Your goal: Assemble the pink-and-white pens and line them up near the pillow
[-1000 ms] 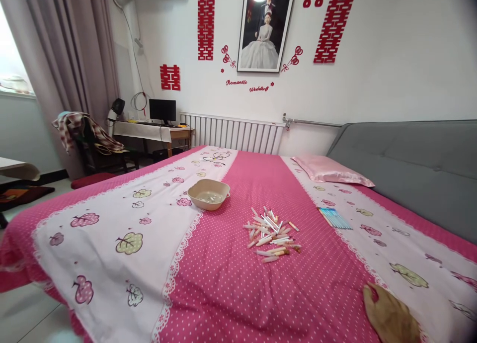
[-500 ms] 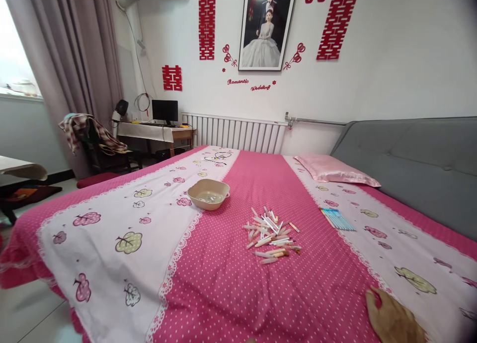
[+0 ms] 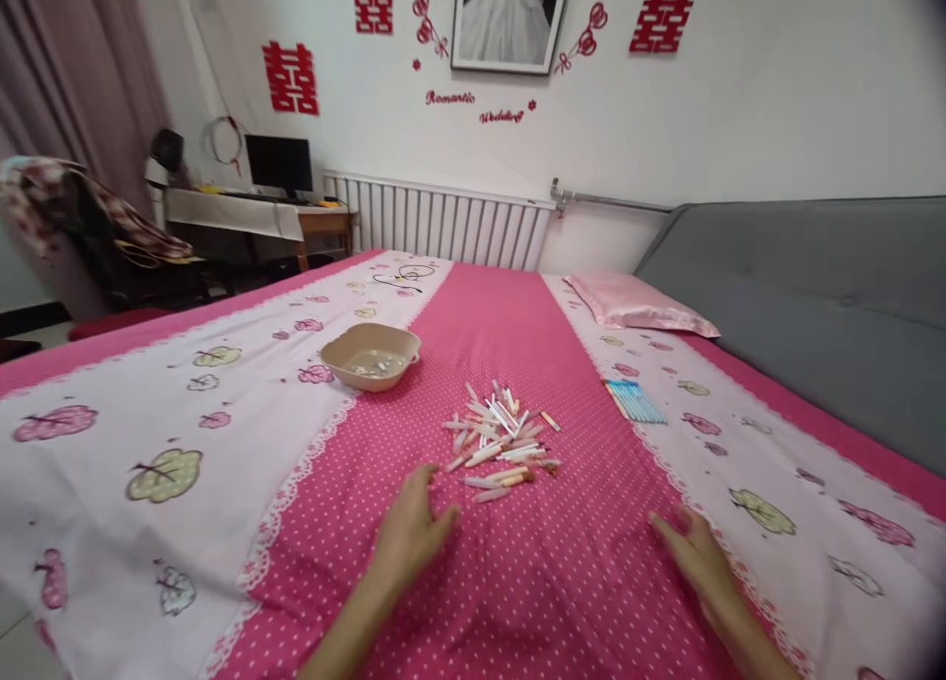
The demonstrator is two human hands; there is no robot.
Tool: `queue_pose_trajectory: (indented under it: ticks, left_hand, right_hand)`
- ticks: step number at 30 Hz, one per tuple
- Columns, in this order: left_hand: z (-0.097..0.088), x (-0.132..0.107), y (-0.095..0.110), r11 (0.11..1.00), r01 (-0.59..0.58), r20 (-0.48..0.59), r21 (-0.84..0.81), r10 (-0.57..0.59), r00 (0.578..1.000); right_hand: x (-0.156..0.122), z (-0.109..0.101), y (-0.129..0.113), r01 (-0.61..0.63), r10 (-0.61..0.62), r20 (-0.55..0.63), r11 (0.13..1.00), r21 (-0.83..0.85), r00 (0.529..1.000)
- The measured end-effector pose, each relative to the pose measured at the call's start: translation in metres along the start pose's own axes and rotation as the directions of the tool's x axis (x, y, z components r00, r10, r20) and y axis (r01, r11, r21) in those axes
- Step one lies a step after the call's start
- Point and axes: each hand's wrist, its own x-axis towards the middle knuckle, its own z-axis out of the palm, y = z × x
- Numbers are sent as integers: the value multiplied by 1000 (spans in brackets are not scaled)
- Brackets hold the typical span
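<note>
A loose pile of slim sticks (image 3: 499,434), white, pale pink and tan like capped pens or small brushes, lies on the pink dotted bedspread (image 3: 562,581). Close to the pile's near left side is my left hand (image 3: 415,522), thumb apart from the fingers, holding nothing. My right hand (image 3: 695,552) hovers over the bedspread at the right, thumb and fingers spread, also with nothing in it. Beyond my right hand lies a flat row of light blue pens (image 3: 636,402), side by side. A beige plastic basin (image 3: 370,382) with small bits inside stands left of the pile.
A pink pillow (image 3: 640,306) rests by the grey headboard (image 3: 798,276). A thin black cable (image 3: 405,276) lies at the bed's far end, before a white radiator (image 3: 443,217). At the left are a desk with a monitor (image 3: 279,164) and a cloth-draped chair (image 3: 89,227).
My left hand has come fully into view and reached toward the pile. My right hand has moved forward and left, its fingers spreading. The camera has tilted down.
</note>
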Motion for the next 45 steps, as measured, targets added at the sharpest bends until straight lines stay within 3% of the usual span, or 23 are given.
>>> queue_pose_trajectory:
  ticks: [2,5,8,13,17,23,26,28,31,34,36,39,41,45]
  left_hand:
    - [10,24,-3,992,57,43,115,-62,997]
    - [30,49,-5,983,74,25,169,-79,997]
    - [48,68,-4,992,54,-4,115,-54,999]
    - [65,104,0,988,8,0,-156,-8,1000]
    - [66,132,6,994,-17,85,-112,26,996]
    - [29,171,30,992,-22,229,124,-7,973]
    - [12,193,49,963,23,137,267,-62,989]
    - [14,203,61,942,76,48,328,-97,994]
    - [37,205,69,939,57,-15,339,-55,998]
    - [63,200,62,950,-87,-22,299,98,995]
    - [68,198,51,952,-90,-51,294,110,993]
    - [55,201,33,979,-38,-159,203,71,985]
    - [42,203,25,989,-38,-172,145,63,983]
    - [29,201,21,978,-47,-16,204,52,999]
  right_hand:
    - [-1,7,-31,-46,28,124,988,146,992]
    - [7,30,-69,-77,14,268,971,228,963]
    - [27,62,-95,-76,5,307,972,220,952]
    - [70,112,-127,-76,11,310,977,201,951]
    - [91,133,-146,-28,-35,330,982,184,943]
    - [99,138,-139,169,-238,364,963,211,901]
    - [102,135,-131,296,-340,375,940,171,862]
    - [104,133,-130,364,-389,361,921,138,848]
    - [106,129,-134,433,-425,336,900,54,840]
    - [106,126,-138,460,-429,338,888,-14,838]
    - [106,126,-139,458,-421,324,888,-42,847]
    - [106,124,-140,447,-408,273,890,-95,871]
    - [103,121,-144,447,-414,236,887,-111,879]
    - [91,112,-156,474,-445,265,879,-55,856]
